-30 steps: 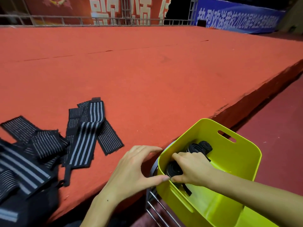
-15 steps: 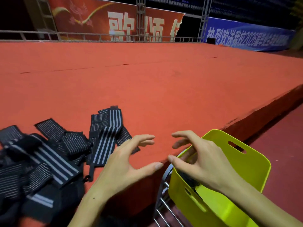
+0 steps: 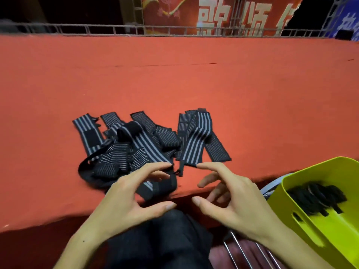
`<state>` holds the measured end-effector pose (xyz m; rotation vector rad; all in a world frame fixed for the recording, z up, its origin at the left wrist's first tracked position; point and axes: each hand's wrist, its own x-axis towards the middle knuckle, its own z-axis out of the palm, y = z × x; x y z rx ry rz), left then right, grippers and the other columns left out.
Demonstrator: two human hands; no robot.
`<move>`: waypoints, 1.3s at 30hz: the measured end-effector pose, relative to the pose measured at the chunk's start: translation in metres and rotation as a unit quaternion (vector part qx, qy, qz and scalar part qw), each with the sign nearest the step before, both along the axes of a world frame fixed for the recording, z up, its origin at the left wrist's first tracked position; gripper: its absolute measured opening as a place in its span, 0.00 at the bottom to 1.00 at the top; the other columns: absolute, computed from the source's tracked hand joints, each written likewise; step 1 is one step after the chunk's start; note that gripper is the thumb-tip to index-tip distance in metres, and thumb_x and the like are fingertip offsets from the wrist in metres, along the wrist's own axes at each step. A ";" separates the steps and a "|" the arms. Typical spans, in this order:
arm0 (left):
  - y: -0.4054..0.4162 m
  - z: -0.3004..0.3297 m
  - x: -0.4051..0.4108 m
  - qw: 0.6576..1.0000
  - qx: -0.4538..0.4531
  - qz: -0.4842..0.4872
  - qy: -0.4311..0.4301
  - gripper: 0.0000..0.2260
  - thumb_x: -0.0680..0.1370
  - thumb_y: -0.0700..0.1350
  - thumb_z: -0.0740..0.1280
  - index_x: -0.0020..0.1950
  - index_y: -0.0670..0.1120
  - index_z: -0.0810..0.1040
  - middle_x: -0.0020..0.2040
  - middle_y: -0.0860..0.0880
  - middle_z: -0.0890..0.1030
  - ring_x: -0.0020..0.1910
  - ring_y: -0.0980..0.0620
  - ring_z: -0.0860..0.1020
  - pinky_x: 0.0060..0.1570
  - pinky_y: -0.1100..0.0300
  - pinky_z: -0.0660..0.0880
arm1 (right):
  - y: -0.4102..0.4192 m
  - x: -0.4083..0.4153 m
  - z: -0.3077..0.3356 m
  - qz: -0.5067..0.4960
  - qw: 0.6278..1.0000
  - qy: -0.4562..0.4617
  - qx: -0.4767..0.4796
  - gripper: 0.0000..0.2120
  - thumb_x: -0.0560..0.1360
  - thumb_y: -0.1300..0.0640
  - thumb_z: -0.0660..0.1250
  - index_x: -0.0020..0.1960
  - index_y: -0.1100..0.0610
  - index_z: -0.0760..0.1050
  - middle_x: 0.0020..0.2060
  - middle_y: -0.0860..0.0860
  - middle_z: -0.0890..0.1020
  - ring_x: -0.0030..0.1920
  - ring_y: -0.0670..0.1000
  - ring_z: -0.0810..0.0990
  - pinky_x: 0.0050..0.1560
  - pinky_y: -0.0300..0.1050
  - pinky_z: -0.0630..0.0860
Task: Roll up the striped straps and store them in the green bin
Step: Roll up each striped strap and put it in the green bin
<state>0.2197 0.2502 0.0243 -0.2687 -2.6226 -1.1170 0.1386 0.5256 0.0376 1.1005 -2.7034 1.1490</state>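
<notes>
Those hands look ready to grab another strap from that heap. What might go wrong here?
The striped straps lie tangled, so pulling one may drag others along. One strap end overhangs the red platform's edge and could slip off. Both the left hand and right hand hold nothing, and the green bin sits tilted, so stored rolls might shift.

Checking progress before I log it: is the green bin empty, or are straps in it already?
Not empty. Dark rolled straps lie inside the green bin; their number is too blurred to tell.
</notes>
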 end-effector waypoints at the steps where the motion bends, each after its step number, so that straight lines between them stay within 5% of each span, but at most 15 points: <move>1: -0.005 -0.002 0.008 1.000 0.003 0.010 -0.005 0.34 0.72 0.63 0.80 0.76 0.64 0.73 0.65 0.61 0.84 0.66 0.57 0.82 0.67 0.49 0.77 | -0.007 0.002 -0.004 0.009 1.000 -0.005 0.005 0.30 0.72 0.36 0.76 0.71 0.32 0.69 0.55 0.36 0.83 0.42 0.44 0.87 0.44 0.50 0.84; 7: -0.025 -0.027 0.044 0.997 -0.033 0.021 -0.067 0.35 0.72 0.65 0.80 0.77 0.66 0.71 0.64 0.64 0.83 0.65 0.61 0.82 0.67 0.47 0.78 | -0.031 0.014 -0.031 0.061 0.996 -0.035 0.051 0.30 0.73 0.35 0.74 0.72 0.32 0.68 0.55 0.34 0.82 0.44 0.40 0.86 0.47 0.50 0.83; 13: -0.010 -0.066 0.062 0.970 -0.150 -0.036 -0.185 0.38 0.68 0.76 0.74 0.75 0.78 0.61 0.62 0.73 0.78 0.61 0.69 0.76 0.65 0.62 0.74 | -0.028 0.025 -0.058 0.091 0.990 -0.069 0.079 0.30 0.74 0.34 0.73 0.73 0.31 0.66 0.56 0.33 0.81 0.46 0.41 0.86 0.49 0.50 0.82; 20: 0.012 -0.112 0.067 0.932 -0.202 -0.099 -0.286 0.39 0.69 0.74 0.74 0.76 0.72 0.61 0.59 0.70 0.80 0.59 0.70 0.70 0.66 0.65 0.66 | -0.021 0.030 -0.076 0.096 0.987 -0.094 0.088 0.30 0.74 0.34 0.71 0.72 0.32 0.66 0.56 0.32 0.81 0.44 0.41 0.86 0.48 0.51 0.83; 39: 0.031 -0.147 0.072 0.929 -0.175 -0.186 -0.267 0.27 0.77 0.59 0.76 0.72 0.65 0.67 0.55 0.62 0.82 0.51 0.65 0.66 0.58 0.64 0.63 | -0.015 0.041 -0.086 0.095 0.984 -0.119 0.090 0.28 0.75 0.35 0.72 0.72 0.32 0.67 0.56 0.33 0.82 0.43 0.41 0.86 0.47 0.48 0.83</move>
